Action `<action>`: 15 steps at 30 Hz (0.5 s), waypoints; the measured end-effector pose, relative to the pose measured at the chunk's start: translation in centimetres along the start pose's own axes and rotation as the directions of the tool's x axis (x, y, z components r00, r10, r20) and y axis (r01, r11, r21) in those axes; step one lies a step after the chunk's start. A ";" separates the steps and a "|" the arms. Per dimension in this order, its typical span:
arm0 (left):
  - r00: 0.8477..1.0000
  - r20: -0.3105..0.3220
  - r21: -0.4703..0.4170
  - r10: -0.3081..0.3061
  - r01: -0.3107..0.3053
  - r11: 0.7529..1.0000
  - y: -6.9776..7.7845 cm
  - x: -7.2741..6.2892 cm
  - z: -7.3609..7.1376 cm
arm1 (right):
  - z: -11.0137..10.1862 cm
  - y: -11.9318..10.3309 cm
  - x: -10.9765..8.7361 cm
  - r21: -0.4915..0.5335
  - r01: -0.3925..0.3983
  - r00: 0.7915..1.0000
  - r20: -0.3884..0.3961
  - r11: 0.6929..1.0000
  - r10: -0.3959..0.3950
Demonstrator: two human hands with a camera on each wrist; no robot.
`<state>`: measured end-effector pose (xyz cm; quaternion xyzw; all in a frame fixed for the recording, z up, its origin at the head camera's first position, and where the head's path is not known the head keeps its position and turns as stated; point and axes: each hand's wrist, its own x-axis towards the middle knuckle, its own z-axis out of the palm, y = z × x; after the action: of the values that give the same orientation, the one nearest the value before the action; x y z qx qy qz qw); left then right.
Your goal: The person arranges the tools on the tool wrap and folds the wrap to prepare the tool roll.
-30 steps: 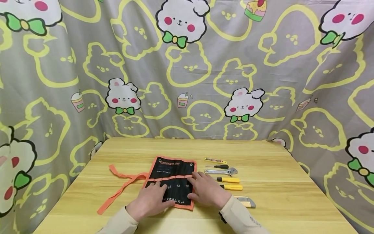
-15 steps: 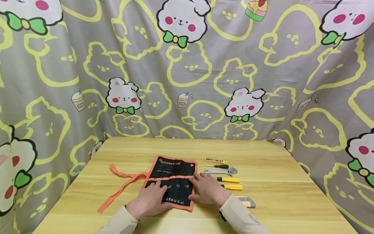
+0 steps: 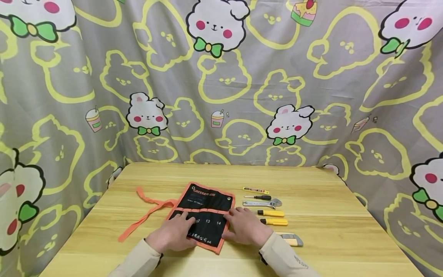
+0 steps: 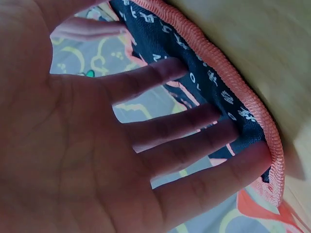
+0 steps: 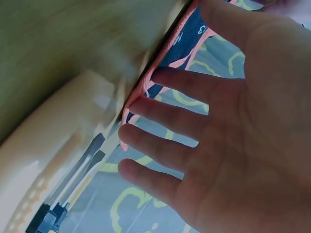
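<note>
A black tool pouch (image 3: pixel 207 227) with orange edging and white printed numbers lies flat and slightly turned on the table. My left hand (image 3: pixel 173 232) rests on its lower left part; in the left wrist view the outstretched fingers (image 4: pixel 194 155) touch the black cloth near the orange border. On the other side, my right hand (image 3: pixel 247 227) lies along the pouch's right edge. Its straight fingertips (image 5: pixel 138 105) meet the orange trim in the right wrist view. Orange tie straps (image 3: pixel 149 215) trail off to the left of the pouch.
Right of the pouch lies a column of tools: a thin yellow item (image 3: pixel 255 191), a small black-handled screwdriver (image 3: pixel 261 197), an adjustable wrench (image 3: pixel 261 203), two yellow-handled tools (image 3: pixel 273 213) and a grey utility knife (image 3: pixel 293 240). A patterned curtain (image 3: pixel 221 96) surrounds the wooden table (image 3: pixel 311 181).
The pouch has turned slightly clockwise, its lower end shifting left and its top to the right. Its straps moved with it. The left hand moved slightly left; the right hand barely moved.
</note>
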<state>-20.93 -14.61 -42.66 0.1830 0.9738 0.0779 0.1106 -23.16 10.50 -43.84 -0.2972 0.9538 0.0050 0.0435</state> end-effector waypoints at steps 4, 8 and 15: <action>1.000 0.015 -0.005 0.014 -0.014 1.000 -0.7 0.1 -0.4 | -0.2 -0.1 -0.1 -0.005 0.007 1.000 -0.011 1.000 -0.007; 0.999 0.031 -0.026 0.010 -0.009 1.000 -1.1 0.1 -0.7 | -0.3 -0.2 -0.1 -0.009 0.026 0.999 -0.027 1.000 -0.027; 0.999 -0.004 -0.057 -0.045 0.045 0.997 0.1 0.0 -0.3 | -0.1 -0.2 0.2 0.000 0.013 1.000 -0.026 1.000 -0.013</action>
<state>-20.99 -14.52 -42.34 0.1574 0.9753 0.1037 0.1149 -23.23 10.25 -43.81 -0.3032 0.9524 0.0008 0.0313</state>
